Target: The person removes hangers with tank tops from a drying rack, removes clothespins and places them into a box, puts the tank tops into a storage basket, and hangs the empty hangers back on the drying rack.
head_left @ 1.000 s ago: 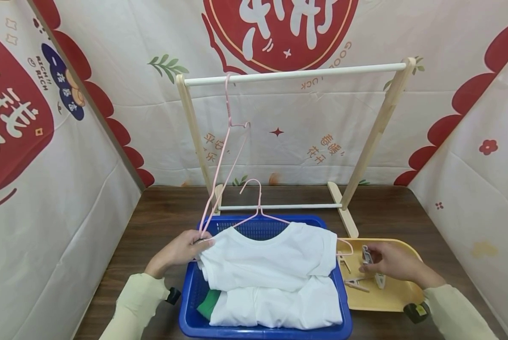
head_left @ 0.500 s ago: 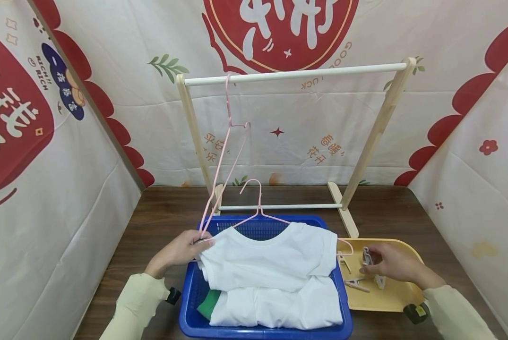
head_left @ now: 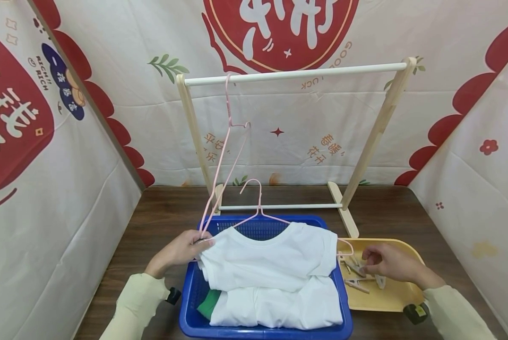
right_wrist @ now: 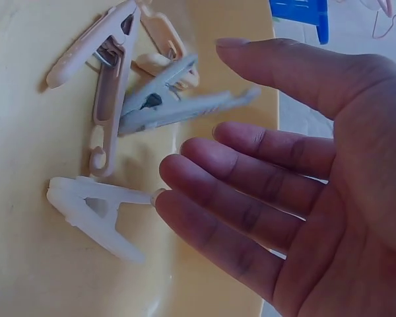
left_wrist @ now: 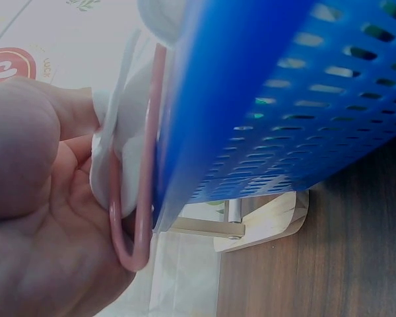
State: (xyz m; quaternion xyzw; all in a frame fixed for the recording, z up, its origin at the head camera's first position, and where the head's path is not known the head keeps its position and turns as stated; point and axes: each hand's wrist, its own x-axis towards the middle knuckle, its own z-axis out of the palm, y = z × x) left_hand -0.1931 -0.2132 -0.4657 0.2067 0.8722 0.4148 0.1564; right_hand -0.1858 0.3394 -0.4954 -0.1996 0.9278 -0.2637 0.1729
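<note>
My left hand [head_left: 179, 249] pinches the left shoulder of a white T-shirt [head_left: 268, 259], thumb on top of the cloth. Inside the shirt is a pink hanger [head_left: 260, 200], its hook standing free above the neckline; one looped end [left_wrist: 140, 247] pokes out beside my left palm. The shirt lies over a blue basket [head_left: 185, 307]. Above a yellow tray [head_left: 390, 300], my right hand [right_wrist: 270, 178] holds nothing, thumb and fingers apart. A grey clothes peg [right_wrist: 165, 109], slightly blurred, sits just off its fingertips. A white peg [right_wrist: 92, 211] and a pinkish peg [right_wrist: 109, 72] lie nearby.
Behind the basket stands a drying rack [head_left: 296, 74] of pale wood and white bars. More pink hangers [head_left: 219, 160] hang at its left end, reaching down to my left hand. Folded white cloth [head_left: 279, 309] and a green piece [head_left: 209, 302] lie in the basket.
The grey peg was between my right thumb and fingers; now it is let go and lies in the tray among the others. My left hand and the shirt have not moved.
</note>
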